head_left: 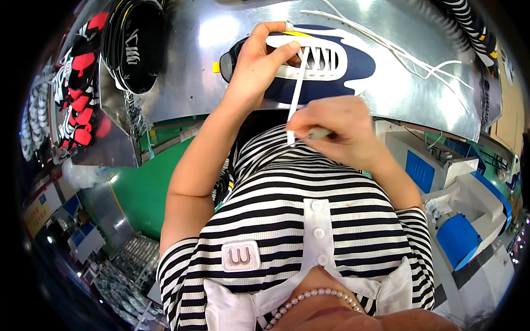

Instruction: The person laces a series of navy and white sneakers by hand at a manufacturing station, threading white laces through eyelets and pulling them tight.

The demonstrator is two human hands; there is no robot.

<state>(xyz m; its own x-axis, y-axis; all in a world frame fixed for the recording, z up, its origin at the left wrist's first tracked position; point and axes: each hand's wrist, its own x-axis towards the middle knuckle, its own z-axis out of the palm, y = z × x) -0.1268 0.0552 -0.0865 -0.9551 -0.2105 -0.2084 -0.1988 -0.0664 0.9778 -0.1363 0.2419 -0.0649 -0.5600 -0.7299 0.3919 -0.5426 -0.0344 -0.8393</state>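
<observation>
A navy shoe upper (359, 60) with a white eyelet panel lies on its side of the metal table, its yellow tab to the left. White laces (323, 58) criss-cross through part of the eyelets. My left hand (256, 66) grips the upper near its opening, thumb pressed on the white panel and fingers over the far edge. A free length of white shoelace (297, 94) runs taut from the upper toward me. My right hand (342, 129), slightly blurred, is closed on that shoelace. In the same fist sits a small tool with a pale grey handle (319, 133); its tip is unclear.
Loose white laces (397, 49) lie across the metal table (193, 71) to the right. A stack of black uppers (135, 49) stands at the left, beside red, black and white uppers (83, 94). Striped pieces (469, 25) lie far right. A blue-and-grey machine (464, 220) stands right.
</observation>
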